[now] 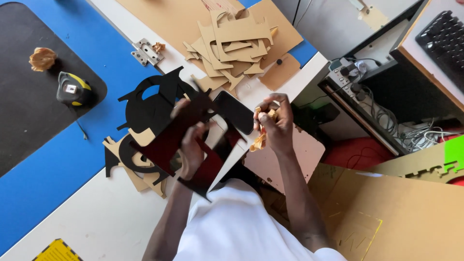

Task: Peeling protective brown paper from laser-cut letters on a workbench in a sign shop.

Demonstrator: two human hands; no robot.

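My left hand (pixel 191 145) is raised, fingers curled in a grip. My right hand (pixel 275 123) is clenched, forearm extended forward.

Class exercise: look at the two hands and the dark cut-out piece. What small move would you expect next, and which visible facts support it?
Probably the right hand drops its crumpled brown paper scrap aside. It is bunched in that fist, clear of the dark cut-out piece that the left hand holds tilted above the white table, and other crumpled scraps already lie there.
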